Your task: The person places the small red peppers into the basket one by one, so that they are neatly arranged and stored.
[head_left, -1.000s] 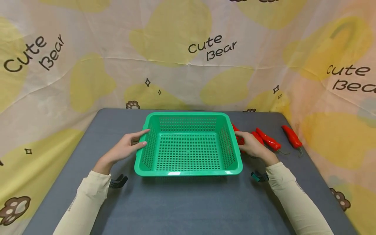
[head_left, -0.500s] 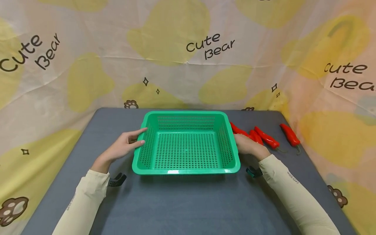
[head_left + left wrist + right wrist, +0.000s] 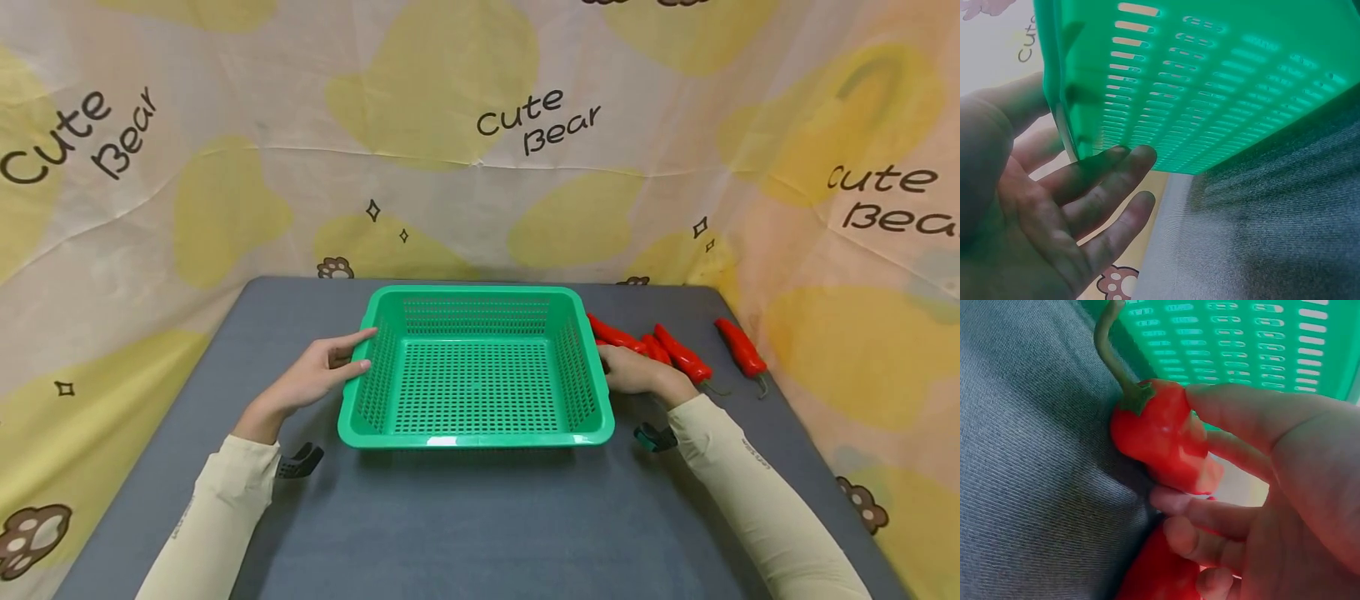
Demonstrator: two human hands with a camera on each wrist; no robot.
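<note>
A green slotted plastic basket (image 3: 480, 442) stands mid-table, bare inside. My left hand (image 3: 318, 375) holds its left rim, thumb and forefinger over the edge; in the left wrist view the other fingers (image 3: 1110, 194) lie loosely by the outer wall. My right hand (image 3: 637, 371) is low beside the basket's right wall. In the right wrist view its thumb and fingers grip a red chili pepper (image 3: 1160, 431) with a curved green stem, close over the cloth. Another red pepper (image 3: 1157, 569) lies under the lower fingers. From the head view the gripped pepper is mostly hidden.
More red peppers lie to the right: one behind the right hand (image 3: 615, 333), a slanted pepper (image 3: 682, 354), and a lone pepper (image 3: 742, 348) near the table's right edge. A patterned cloth backdrop (image 3: 450, 192) encloses the grey table (image 3: 465, 525) at back and sides.
My right hand has shifted slightly left and tucked its fingers in beside the basket wall, uncovering more of the peppers behind. My left hand and the basket stay put.
</note>
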